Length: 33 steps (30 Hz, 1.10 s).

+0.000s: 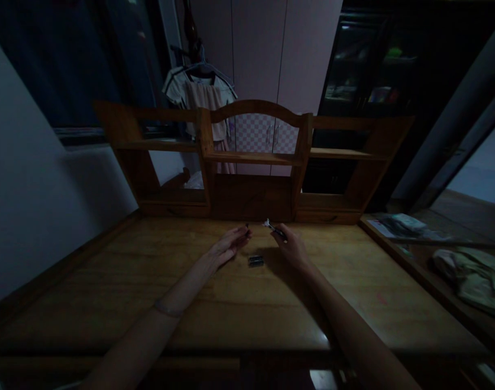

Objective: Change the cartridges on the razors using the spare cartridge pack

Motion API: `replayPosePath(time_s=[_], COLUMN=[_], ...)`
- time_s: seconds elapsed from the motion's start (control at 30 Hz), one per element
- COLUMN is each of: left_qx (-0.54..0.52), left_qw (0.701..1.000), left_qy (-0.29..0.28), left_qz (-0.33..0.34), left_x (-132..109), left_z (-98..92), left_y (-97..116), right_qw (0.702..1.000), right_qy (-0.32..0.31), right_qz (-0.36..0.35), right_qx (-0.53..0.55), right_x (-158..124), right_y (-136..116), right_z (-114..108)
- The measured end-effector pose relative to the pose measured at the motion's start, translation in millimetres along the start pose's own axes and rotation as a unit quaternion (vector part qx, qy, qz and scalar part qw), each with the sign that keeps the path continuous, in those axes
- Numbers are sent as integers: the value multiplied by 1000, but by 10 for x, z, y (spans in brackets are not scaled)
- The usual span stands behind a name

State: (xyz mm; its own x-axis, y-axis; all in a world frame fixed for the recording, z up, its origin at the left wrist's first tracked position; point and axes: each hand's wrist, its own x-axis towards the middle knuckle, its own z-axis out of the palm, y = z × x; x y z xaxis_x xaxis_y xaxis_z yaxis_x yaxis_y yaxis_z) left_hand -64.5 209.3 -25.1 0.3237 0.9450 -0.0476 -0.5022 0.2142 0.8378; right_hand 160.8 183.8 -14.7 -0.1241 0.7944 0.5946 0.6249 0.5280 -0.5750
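My right grip (293, 248) clasps a metal-headed tool (278, 232), likely for control; my left grip (232, 241) pinches a dark piece (248, 229); black blocks (256, 261) lie between.

From here: desktop (239, 322) reads as smooth, glossy wood, shelf unit (255, 158) wood too, hand tool (277, 231) shiny metal-looking at its tip, hanging shirt (175, 89) matt cloth.

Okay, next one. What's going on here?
A person works with both hands over a wooden desk. The right hand holds a slim dark tool with a silvery end. The left hand pinches a small dark piece, too dim to identify. Some small dark items lie on the desk between and just nearer than the hands.
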Motion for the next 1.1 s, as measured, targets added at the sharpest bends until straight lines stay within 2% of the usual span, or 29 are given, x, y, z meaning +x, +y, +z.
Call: replayPosePath(time_s=[0.17, 0.3, 0.4, 0.5, 0.63, 0.87, 1.1], left_qx=[-6, 7, 11, 18, 16, 24, 41], left_qw=[999, 998, 998, 997, 995, 996, 993], left_qy=[-44, -63, -59, -69, -87, -81, -110], left_qz=[-6, -13, -24, -42, -43, -41, -30], left_x=[-41, -62, -66, -71, -75, -102, -107], left_z=[35, 36, 16, 13, 34, 82, 64], left_y=[14, 34, 31, 10, -24, -10, -13], right_qw=[987, 943, 913, 905, 911, 923, 934], right_qy=[-29, -103, -149, -188, -217, -224, -220], right_qz=[44, 103, 136, 135, 114, 110, 93], right_qx=[150, 299, 355, 357, 333, 291, 264], right_x=[-9, 1, -2, -21, -41, -20, 9], right_y=[-151, -248, -285, -332, -393, -368, -298], right_z=[-48, -81, -101, -128, -159, -154, -147])
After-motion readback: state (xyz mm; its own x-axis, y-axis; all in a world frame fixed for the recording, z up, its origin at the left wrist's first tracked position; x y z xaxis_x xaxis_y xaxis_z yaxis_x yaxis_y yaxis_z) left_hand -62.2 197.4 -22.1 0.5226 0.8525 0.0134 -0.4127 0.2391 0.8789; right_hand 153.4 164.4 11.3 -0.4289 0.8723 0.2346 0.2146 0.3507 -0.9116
